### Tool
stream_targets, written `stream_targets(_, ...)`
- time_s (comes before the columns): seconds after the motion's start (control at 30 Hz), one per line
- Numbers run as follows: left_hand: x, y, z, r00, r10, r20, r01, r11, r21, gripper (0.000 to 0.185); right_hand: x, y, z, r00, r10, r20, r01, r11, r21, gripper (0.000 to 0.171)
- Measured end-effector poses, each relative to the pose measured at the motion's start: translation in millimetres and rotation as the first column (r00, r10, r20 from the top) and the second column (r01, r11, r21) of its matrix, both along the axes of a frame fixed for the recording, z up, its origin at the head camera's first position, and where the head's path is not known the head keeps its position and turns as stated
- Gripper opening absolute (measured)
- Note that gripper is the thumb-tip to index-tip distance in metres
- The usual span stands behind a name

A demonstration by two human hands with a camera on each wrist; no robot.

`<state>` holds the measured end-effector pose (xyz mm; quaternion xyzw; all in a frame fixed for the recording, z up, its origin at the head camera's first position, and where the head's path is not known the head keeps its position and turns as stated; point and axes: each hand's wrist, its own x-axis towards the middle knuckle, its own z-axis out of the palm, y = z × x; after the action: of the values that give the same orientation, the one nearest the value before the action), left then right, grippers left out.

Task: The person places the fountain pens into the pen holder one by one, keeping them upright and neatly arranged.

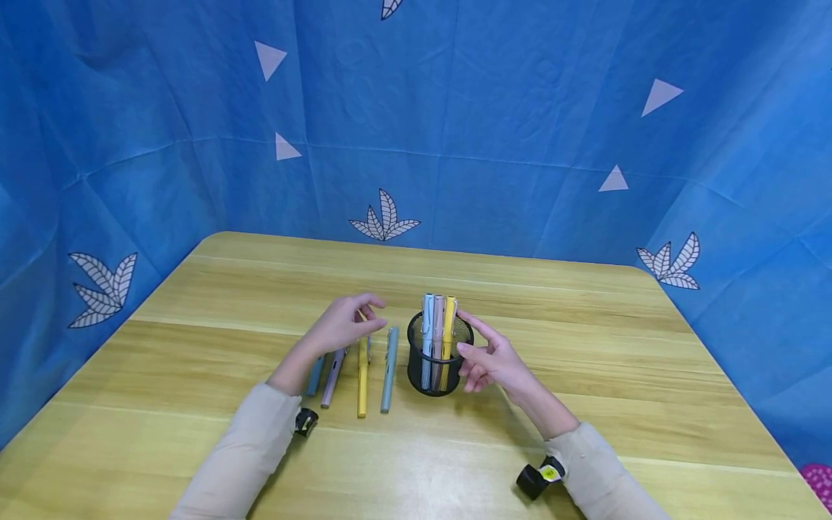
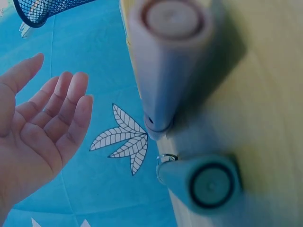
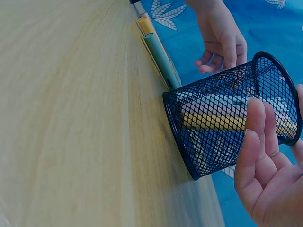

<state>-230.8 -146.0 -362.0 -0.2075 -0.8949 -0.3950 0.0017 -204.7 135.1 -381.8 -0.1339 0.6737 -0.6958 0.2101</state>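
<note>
A black mesh pen holder (image 1: 425,372) stands on the table with a light blue pen (image 1: 427,325), a pinkish pen (image 1: 438,328) and a yellow pen (image 1: 449,325) upright inside. My right hand (image 1: 494,365) is at its right side, index finger and thumb extended by the rim; the other fingers bend loosely beside the mesh (image 3: 213,123). Left of the holder lie a blue-green pen (image 1: 389,372), another yellow pen (image 1: 362,383), a purple pen (image 1: 334,379) and a darker blue pen (image 1: 315,377). Above them hovers my left hand (image 1: 344,325), holding nothing, fingers relaxed.
The wooden table (image 1: 520,296) reaches back to a blue curtain (image 1: 494,144) printed with leaves and triangles. Black wrist devices (image 1: 534,480) sit at both cuffs. A pink patterned item (image 1: 817,482) shows at the far right edge.
</note>
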Motion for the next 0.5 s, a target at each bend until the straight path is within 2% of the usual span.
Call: stream_targets(0.5, 3.3, -11, 1.8, 1.0, 0.003, 0.029, -0.003, 1.0, -0.001, 0.036, -1.0, 0, -1.9, 1.0, 0.0, -0.002, 0.0, 1.0, 0.005, 0.063)
